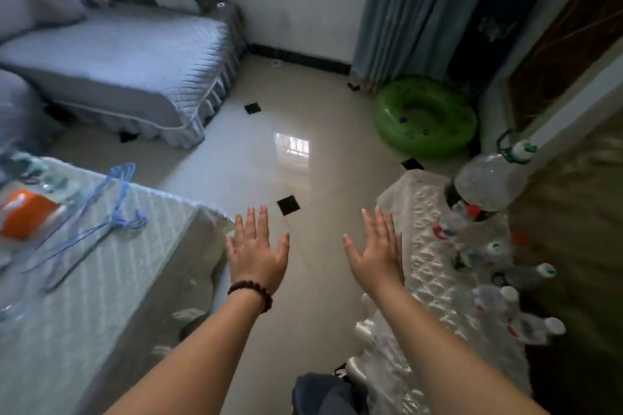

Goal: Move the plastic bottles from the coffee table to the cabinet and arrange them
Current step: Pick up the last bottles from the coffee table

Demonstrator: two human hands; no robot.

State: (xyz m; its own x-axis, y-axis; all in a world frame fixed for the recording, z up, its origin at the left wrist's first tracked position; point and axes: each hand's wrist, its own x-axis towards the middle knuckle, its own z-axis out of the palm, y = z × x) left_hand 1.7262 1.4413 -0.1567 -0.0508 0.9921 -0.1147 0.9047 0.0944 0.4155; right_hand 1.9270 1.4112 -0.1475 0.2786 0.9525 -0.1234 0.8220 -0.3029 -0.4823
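My left hand (257,251) and my right hand (376,251) are both stretched out flat over the floor, fingers apart, holding nothing. To the right stands the cabinet (424,246) under a white embossed cover. On it sits a large clear plastic bottle (485,184) with a green handle, and a row of several small clear bottles (499,266) with red, white and green caps runs toward me. To the left is the coffee table (111,266) with a pale quilted cover; blurred clear bottles (30,172) show at its far left edge.
An orange-and-white pack (27,212) and blue wire hangers (104,212) lie on the coffee table. A sofa with a grey-blue cover (128,61) is at the back left. A green swim ring (424,118) leans by the curtain (404,10). Glossy tile floor (303,162) runs between table and cabinet.
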